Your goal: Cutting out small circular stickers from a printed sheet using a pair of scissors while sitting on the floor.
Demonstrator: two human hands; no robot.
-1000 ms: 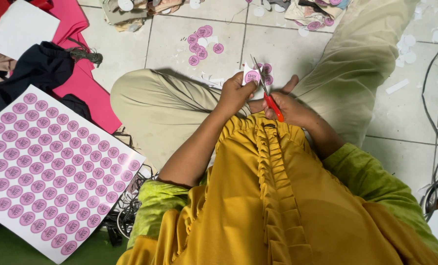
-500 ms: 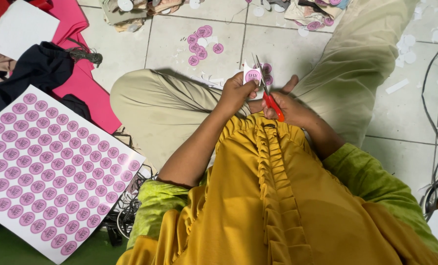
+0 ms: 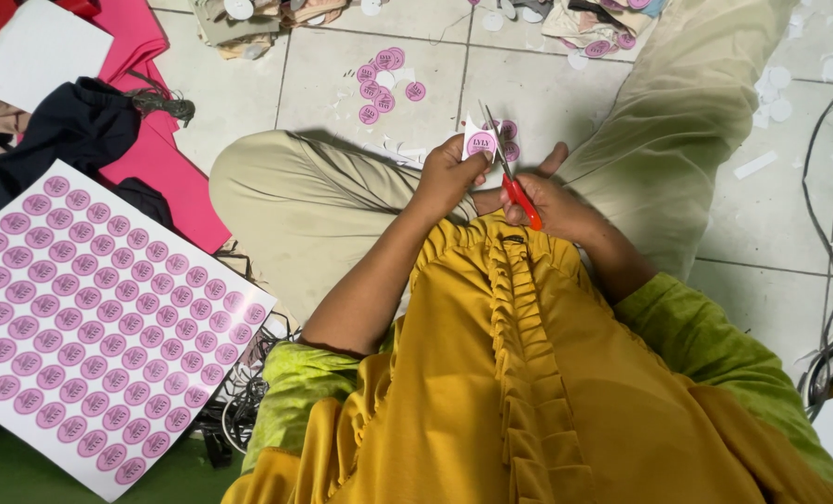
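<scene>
- Hardly anything has moved since the earlier frames: your hands stay at the same spot over your lap, and the scissors sit at nearly the same angle against the sticker.
- Far left, on the floor, lies a big white sticker sheet point(image 3: 99, 327) printed with rows of round pink labels, its near corner reaching toward your left knee.
- Above it, a dark garment point(image 3: 71, 131) lies on pink fabric point(image 3: 155, 103).
- On the tiled floor point(image 3: 249, 93) ahead of your knees rests a small cluster of cut pink stickers point(image 3: 384, 79), well apart from your hands.
- Your left hand point(image 3: 449, 173) has its grip pinched on a small piece of white paper bearing one round pink sticker point(image 3: 479, 143), held up just above your lap.
- Right beside it, the red-handled scissors point(image 3: 510, 173) point away from you, blades touching the sticker's right edge.
- Your right hand point(image 3: 552, 201) has its grip closed around the scissors' red handles.
- Farther right, white paper scraps point(image 3: 771, 89) lie scattered on the tiles, and dark cables point(image 3: 822, 233) run along the right edge.
</scene>
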